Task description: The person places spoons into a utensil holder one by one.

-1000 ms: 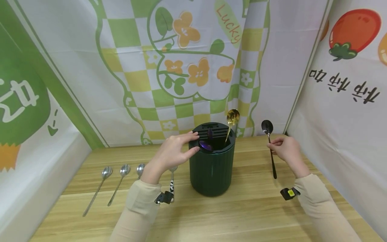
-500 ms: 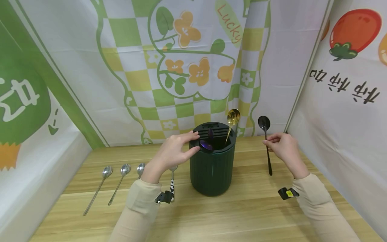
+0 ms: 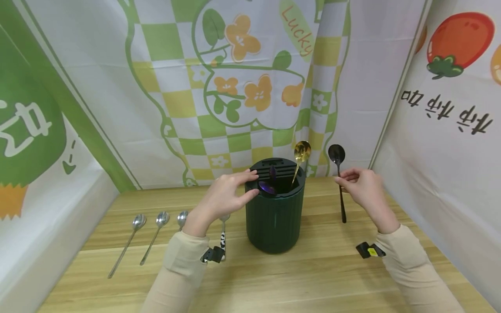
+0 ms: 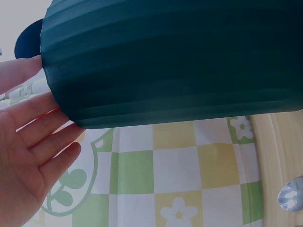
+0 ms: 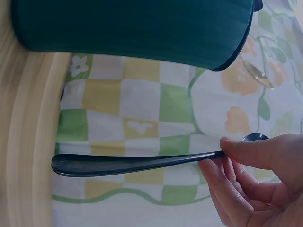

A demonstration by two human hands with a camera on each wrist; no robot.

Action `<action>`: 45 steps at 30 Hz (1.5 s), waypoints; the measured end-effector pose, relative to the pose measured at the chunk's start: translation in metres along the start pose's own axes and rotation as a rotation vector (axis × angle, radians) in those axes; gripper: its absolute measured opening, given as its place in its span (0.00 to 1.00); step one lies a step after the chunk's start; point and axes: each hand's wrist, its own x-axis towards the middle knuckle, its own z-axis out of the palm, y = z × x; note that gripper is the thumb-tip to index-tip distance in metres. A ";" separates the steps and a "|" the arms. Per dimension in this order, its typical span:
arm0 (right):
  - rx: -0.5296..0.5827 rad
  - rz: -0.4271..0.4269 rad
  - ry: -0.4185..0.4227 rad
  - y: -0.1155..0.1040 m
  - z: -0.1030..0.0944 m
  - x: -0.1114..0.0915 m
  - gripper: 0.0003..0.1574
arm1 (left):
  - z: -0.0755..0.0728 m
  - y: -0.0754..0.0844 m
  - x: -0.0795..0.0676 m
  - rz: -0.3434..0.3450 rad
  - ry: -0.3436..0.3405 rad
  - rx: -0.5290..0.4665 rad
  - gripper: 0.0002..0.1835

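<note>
A dark green ribbed utensil holder stands upright on the wooden table. Out of its top stick a gold spoon and a purple spoon. My left hand touches the holder's left rim with fingers extended; in the left wrist view its fingertips meet the ribbed wall. To the right of the holder, my right hand pinches a black spoon by its handle between thumb and fingers. That spoon is nearly vertical, bowl up. In the right wrist view its handle points down toward the table.
Several silver spoons lie at the left, among them one at the far left and another beside it. A spoon with a black-and-white handle lies partly behind my left wrist. A patterned cloth hangs behind the holder.
My right hand has moved left toward the holder and slightly up, carrying the black spoon. The left hand and the holder have stayed in place.
</note>
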 end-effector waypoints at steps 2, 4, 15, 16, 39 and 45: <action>0.001 -0.010 0.004 -0.004 0.000 -0.001 0.20 | 0.000 0.000 0.000 -0.003 0.000 0.000 0.24; -0.005 -0.016 0.009 -0.009 -0.001 -0.001 0.19 | 0.000 0.000 0.000 -0.004 0.002 0.001 0.24; 0.025 -0.054 0.019 -0.028 -0.001 -0.003 0.21 | -0.001 0.000 0.000 0.005 0.007 -0.003 0.24; 0.030 -0.056 0.020 -0.030 -0.001 -0.003 0.21 | -0.001 0.000 0.000 0.004 0.006 -0.002 0.24; 0.120 -0.155 0.073 -0.069 -0.005 -0.002 0.18 | 0.000 0.001 -0.001 0.004 0.009 -0.005 0.24; 0.130 -0.192 0.094 -0.077 -0.005 -0.002 0.17 | 0.000 0.000 -0.001 0.003 0.007 -0.008 0.25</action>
